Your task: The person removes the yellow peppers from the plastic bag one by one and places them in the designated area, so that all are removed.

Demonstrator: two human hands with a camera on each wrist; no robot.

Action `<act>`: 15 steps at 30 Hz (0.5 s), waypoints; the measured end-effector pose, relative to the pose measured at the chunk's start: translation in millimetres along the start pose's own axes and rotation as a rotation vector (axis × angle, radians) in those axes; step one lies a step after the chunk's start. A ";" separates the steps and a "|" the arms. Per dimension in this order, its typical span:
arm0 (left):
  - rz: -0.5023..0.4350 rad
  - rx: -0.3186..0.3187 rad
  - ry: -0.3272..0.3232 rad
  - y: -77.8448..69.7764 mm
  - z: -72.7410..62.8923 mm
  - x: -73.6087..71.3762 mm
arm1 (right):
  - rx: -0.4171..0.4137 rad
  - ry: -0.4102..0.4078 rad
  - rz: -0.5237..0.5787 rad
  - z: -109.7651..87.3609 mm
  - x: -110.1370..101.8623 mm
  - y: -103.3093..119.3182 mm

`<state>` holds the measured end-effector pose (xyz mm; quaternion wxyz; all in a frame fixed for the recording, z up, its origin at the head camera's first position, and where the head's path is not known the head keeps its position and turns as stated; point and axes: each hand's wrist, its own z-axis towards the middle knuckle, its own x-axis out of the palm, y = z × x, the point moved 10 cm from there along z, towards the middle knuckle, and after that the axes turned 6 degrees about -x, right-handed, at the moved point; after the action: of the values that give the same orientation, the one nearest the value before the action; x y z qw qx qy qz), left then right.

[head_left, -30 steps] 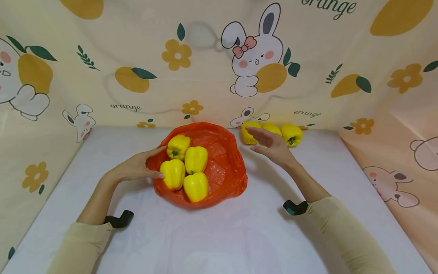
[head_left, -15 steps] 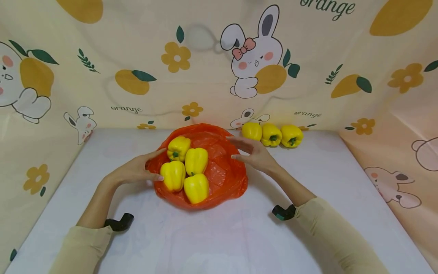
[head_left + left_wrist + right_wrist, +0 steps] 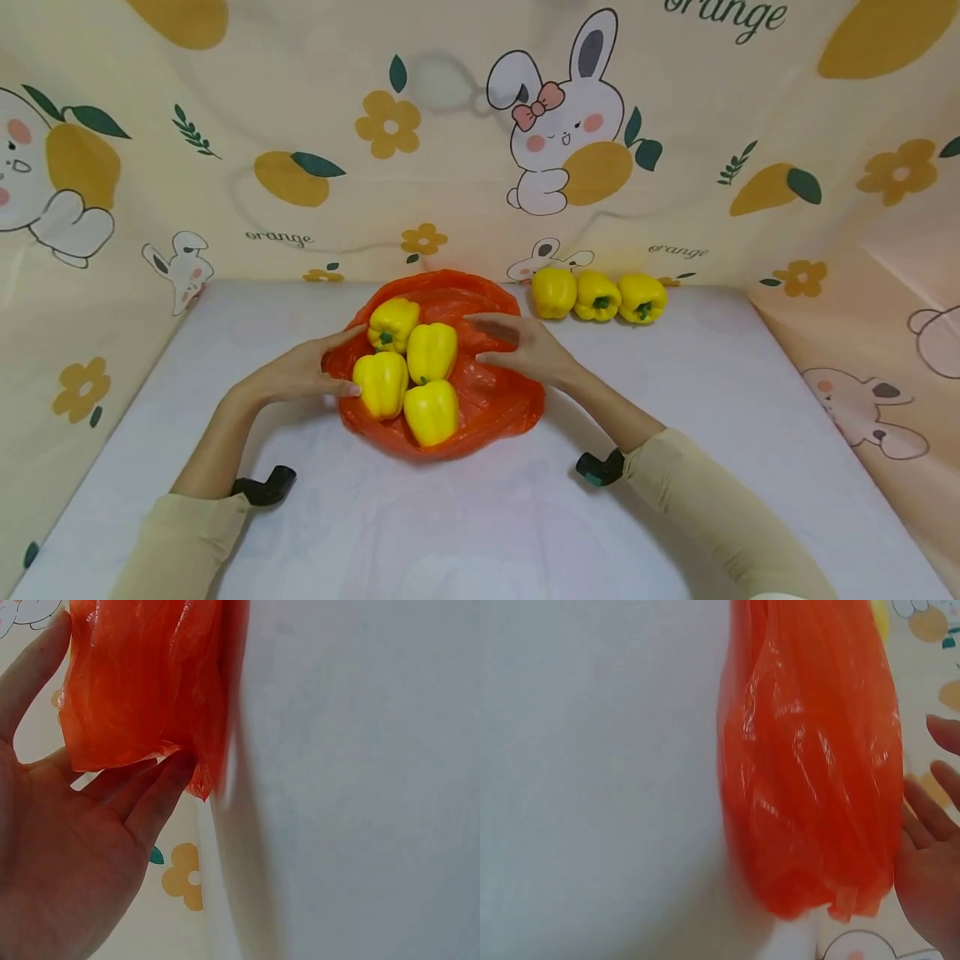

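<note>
A red plastic bag point(image 3: 517, 417) stands with its mouth spread wide, and several yellow bell peppers point(image 3: 431, 354) lie in its left half. My left hand point(image 3: 303, 371) is at the bag's left side, its thumb by the front-left pepper. In the left wrist view, the extended fingers point(image 3: 161, 787) touch the bag's outside wall. My right hand point(image 3: 528, 346) is over the right part of the bag with thumb and fingers apart, holding nothing. The right wrist view has the right hand point(image 3: 934, 870) at the right edge, beside the red bag point(image 3: 810, 772).
Three more yellow bell peppers point(image 3: 597, 296) sit in a row at the back of the white table point(image 3: 480, 525), right of the bag. Behind them rises a printed cloth backdrop point(image 3: 450, 192). A black wrist mount point(image 3: 266, 486) sticks out from each sleeve.
My right hand has moved left and slightly nearer, from in front of the back-row peppers to over the bag. The left hand, the bag and the peppers have stayed put.
</note>
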<state>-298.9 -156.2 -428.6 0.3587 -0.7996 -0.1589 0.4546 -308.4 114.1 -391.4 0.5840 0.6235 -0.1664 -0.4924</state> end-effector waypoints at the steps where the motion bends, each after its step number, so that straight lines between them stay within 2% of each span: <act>1: 0.001 -0.002 0.001 -0.3 0.4 -0.3 | 0.002 0.009 -0.007 1.4 2.2 0.1; 7: 0.007 0.003 0.003 0.6 2.1 -1.1 | -0.011 0.039 -0.079 9.5 15.0 1.0; 11: 0.002 0.011 0.006 0.0 2.6 0.2 | -0.041 0.031 -0.155 13.1 21.3 4.4; 15: 0.006 0.015 0.003 -0.4 2.7 1.1 | -0.029 0.019 -0.199 16.0 26.3 5.0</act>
<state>-300.6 -154.2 -429.9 0.3635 -0.7981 -0.1527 0.4556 -307.4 83.2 -395.3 0.5427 0.6329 -0.0908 -0.5447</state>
